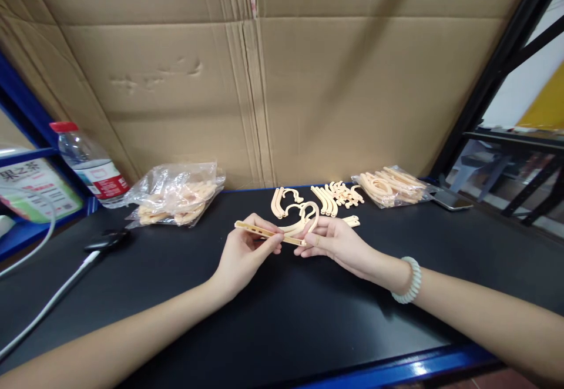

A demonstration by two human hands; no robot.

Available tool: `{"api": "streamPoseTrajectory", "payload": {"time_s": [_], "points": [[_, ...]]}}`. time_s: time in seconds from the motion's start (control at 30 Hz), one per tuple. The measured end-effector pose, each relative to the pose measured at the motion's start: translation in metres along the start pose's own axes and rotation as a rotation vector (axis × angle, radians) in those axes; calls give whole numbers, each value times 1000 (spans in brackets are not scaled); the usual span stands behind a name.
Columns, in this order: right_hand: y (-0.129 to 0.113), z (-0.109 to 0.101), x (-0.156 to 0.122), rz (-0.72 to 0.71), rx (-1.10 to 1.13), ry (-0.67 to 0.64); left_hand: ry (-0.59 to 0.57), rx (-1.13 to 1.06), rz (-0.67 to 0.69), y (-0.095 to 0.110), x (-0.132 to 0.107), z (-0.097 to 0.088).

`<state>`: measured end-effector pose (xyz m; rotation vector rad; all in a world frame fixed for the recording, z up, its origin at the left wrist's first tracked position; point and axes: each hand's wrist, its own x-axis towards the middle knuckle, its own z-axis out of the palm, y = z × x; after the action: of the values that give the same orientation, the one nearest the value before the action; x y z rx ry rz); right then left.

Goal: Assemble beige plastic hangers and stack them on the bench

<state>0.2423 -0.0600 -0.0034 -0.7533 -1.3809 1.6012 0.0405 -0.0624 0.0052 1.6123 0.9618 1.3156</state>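
My left hand [251, 248] is closed on a cream hanger arm [255, 230], a slim slotted bar slanting down to the right. In my right hand [330, 239] is a curved hanger hook [315, 215], pinched at its base. The hook's base meets the right end of the bar; fingertips partly cover the joint, so I cannot tell whether they are locked together. Just behind my hands lie more loose hanger arms [277, 203] and another hook [291, 193]. Farther right are a row of arms [325, 201] and a pile of small hooks [346, 192].
Clear bags of hanger parts lie at left [176, 195] and right [392, 186]. A phone [452, 199] rests beside the right bag. A red-capped bottle [94, 166] and a black device [108, 240] with a white cable [53, 301] are at left. Cardboard [352, 83] stands behind the black table [273, 330].
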Motion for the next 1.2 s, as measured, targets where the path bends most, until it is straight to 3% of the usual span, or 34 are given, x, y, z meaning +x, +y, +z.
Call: {"api": "streamPoseTrajectory", "payload": {"time_s": [0.47, 0.7, 0.87, 1.07, 1.2], "points": [[6, 3, 2, -126, -134, 108, -56, 20, 11, 0, -5, 1], [3, 2, 2, -93, -102, 165, 20, -6, -67, 0, 0, 0], [4, 2, 3, -95, -166, 105, 119, -75, -175, -1, -1, 4], [8, 5, 2, -155, -206, 85, 105, -113, -231, -3, -7, 7], [6, 8, 2, -140, -186, 37, -57, -163, -252, 2, -12, 12]]}}
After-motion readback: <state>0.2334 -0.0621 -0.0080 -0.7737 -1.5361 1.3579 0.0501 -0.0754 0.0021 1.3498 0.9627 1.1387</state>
